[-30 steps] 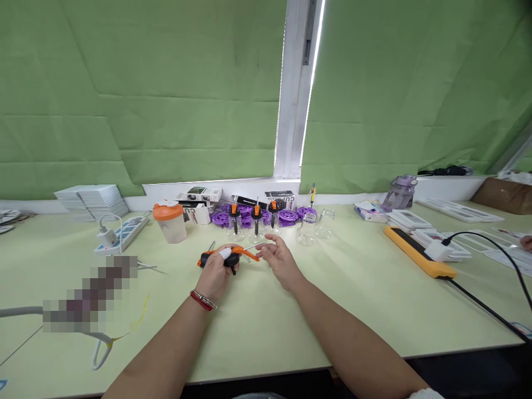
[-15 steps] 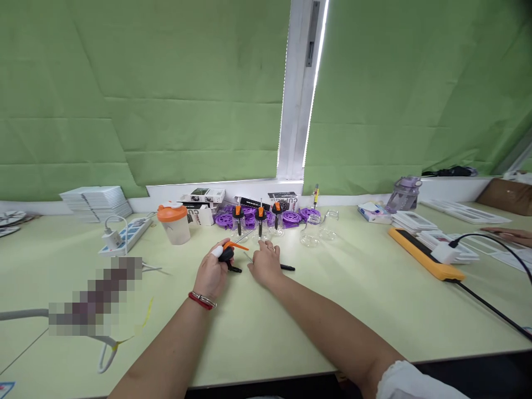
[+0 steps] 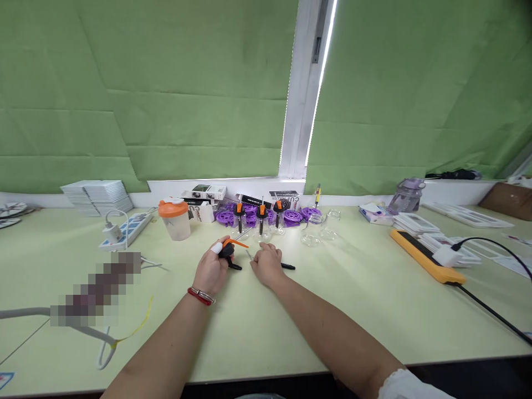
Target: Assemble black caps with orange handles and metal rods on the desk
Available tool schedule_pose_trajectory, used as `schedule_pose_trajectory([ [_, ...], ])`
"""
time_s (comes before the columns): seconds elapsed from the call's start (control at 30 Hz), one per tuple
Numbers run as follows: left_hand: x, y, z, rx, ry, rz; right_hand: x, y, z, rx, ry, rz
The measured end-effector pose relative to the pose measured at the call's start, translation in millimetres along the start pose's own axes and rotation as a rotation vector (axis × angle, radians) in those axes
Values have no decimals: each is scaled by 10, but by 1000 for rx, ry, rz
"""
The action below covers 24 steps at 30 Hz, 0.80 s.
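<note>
My left hand (image 3: 211, 270) is closed round a black pump head with an orange lever (image 3: 236, 243); a black spout-like part sticks out below it. A white cover sits on one fingertip. To its right, my right hand (image 3: 267, 264) rests low over the table with bent fingers. A thin pale rod (image 3: 249, 255) shows at its fingertips, and a black stick-like piece (image 3: 288, 266) shows on its other side; whether they are one thing is hidden. Just beyond stand several clear glass bottles (image 3: 261, 228) with black and orange tops.
Purple plastic parts (image 3: 225, 217) and cartons (image 3: 203, 211) line the wall. Two open glass bottles (image 3: 311, 234) stand right of them. An orange-lidded cup (image 3: 175, 226) and a power strip (image 3: 132, 230) are left, a yellow power strip (image 3: 426, 256) right. A grey hanger (image 3: 89, 331) lies front left.
The view has shifted slightly. Both hands keep nearly the same place and hold. A co-worker's hand at the far right has gone out of view.
</note>
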State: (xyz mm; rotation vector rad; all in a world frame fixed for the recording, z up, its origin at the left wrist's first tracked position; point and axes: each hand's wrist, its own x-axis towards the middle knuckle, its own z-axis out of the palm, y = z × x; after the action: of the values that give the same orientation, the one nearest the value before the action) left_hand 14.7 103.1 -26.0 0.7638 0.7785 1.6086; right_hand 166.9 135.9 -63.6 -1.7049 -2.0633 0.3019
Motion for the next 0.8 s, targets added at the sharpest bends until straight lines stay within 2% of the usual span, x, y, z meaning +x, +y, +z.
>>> schedule_pose_trajectory([
  [0.2, 54, 16, -31, -31, 27, 6, -1, 21, -21, 64, 10, -7],
  [0.43, 250, 351, -274, -223, 208, 203, 96, 243, -313, 170, 113, 57],
  [0.57, 302, 465, -370, -245, 308, 220, 125, 393, -385, 194, 72, 75],
  [0.8, 297, 455, -353, -241, 313, 219, 112, 387, -337, 175, 2, -7],
])
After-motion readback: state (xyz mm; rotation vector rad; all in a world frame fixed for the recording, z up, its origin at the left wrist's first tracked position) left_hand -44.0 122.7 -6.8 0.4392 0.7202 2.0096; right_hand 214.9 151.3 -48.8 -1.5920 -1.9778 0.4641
